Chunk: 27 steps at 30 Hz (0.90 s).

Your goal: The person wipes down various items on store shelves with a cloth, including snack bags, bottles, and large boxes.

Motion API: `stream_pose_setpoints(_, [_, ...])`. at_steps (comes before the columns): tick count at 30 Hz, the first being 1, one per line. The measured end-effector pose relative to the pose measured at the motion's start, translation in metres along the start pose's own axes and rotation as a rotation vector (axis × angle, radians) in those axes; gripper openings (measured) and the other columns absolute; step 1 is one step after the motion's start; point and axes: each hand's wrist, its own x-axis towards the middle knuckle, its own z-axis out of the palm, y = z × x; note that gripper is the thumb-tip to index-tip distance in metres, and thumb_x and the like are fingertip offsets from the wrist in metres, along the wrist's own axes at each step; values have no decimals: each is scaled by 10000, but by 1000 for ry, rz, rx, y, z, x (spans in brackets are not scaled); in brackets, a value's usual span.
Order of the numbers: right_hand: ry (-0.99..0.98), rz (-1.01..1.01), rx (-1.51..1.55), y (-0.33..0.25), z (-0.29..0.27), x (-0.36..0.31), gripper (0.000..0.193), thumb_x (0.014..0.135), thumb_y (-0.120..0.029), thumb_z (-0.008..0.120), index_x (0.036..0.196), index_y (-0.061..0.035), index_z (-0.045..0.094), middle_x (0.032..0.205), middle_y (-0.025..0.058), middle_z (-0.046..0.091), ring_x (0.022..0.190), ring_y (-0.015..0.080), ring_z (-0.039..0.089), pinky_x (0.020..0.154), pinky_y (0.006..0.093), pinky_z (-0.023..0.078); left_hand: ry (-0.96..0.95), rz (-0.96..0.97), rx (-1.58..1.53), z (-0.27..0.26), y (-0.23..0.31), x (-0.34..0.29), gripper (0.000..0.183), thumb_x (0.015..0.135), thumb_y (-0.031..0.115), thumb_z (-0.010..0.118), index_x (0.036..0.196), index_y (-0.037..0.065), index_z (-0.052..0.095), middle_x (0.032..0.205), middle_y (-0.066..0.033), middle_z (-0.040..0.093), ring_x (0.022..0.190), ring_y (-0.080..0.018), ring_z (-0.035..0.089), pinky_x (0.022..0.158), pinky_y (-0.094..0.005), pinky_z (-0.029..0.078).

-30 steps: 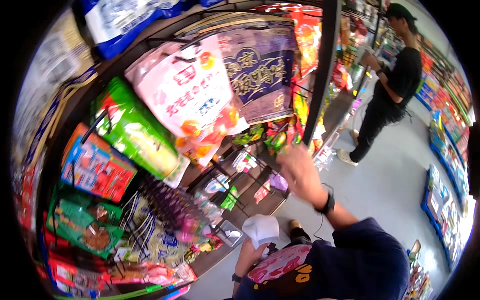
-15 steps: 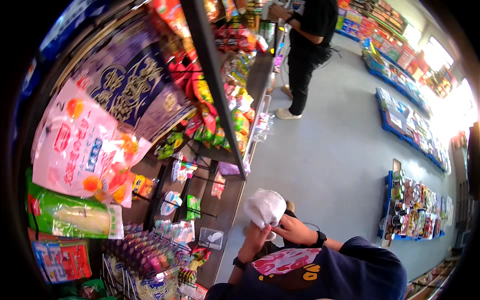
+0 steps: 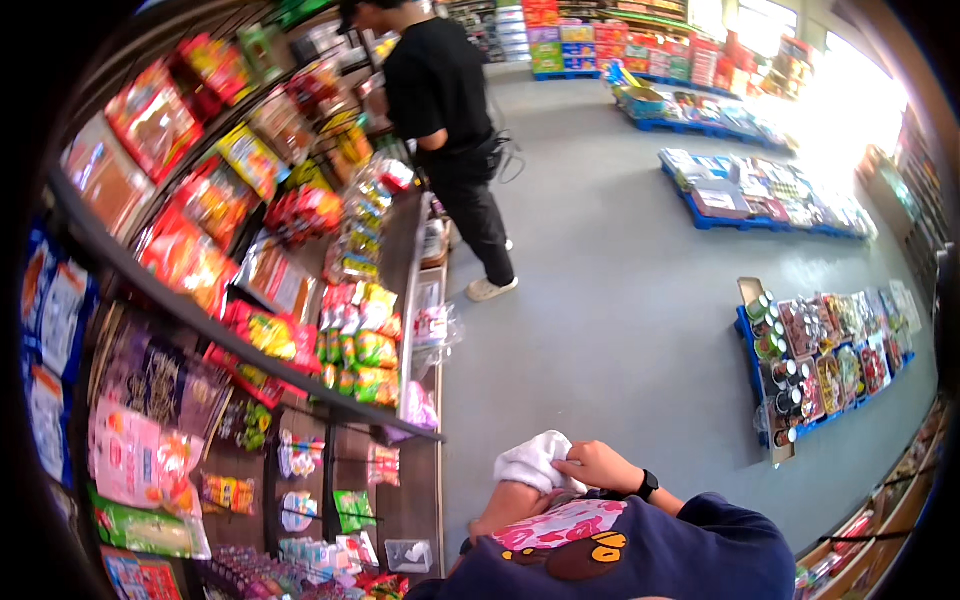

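A bunched white cloth [image 3: 530,458] is in front of my body, low in the view. My right hand [image 3: 600,467] has its fingers closed on the cloth's right side, and there is a black watch on that wrist. From the left, my left hand [image 3: 512,500] reaches up under the cloth. The cloth covers its fingers, so their grip does not show.
Along the left runs a dark shelf rack [image 3: 215,345] packed with bagged snacks. Farther ahead a person in black [image 3: 445,110] stands facing the rack. At right, low blue pallets [image 3: 745,345] hold jars and packs on the grey floor [image 3: 575,260].
My view has swung, showing more of the upper shelves and the person. The cloth has been lowered and my right hand is higher on it, while my left fingers have gone out of sight beneath it.
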Motion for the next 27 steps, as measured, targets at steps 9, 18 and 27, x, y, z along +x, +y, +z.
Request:
stream_pose_setpoints(9, [582, 206, 257, 104, -120, -29, 247, 922, -217, 554, 973, 9, 640, 772, 169, 648, 719, 271, 641, 651, 360, 491, -35, 76, -82, 24, 19, 158, 300, 805, 254, 650, 961, -2, 634, 965, -193, 623, 838, -387, 602, 755, -440, 496])
stream_pose_setpoints(18, [550, 398, 574, 191, -199, 38, 279, 979, -237, 496, 930, 30, 563, 727, 136, 614, 637, 203, 581, 604, 334, 458, -384, -204, -89, 61, -58, 321, 474, 784, 284, 651, 1165, 14, 570, 1040, -219, 628, 956, -399, 603, 816, -452, 494])
stream_pose_setpoints(27, [699, 372, 507, 260, -417, 164, 248, 977, -221, 503, 987, 17, 572, 723, 99, 577, 686, 102, 511, 617, 299, 447, -510, -245, 577, 58, -74, 619, 757, 750, 473, 705, 1238, -68, 500, 1355, -219, 470, 1000, -348, 638, 861, -470, 496])
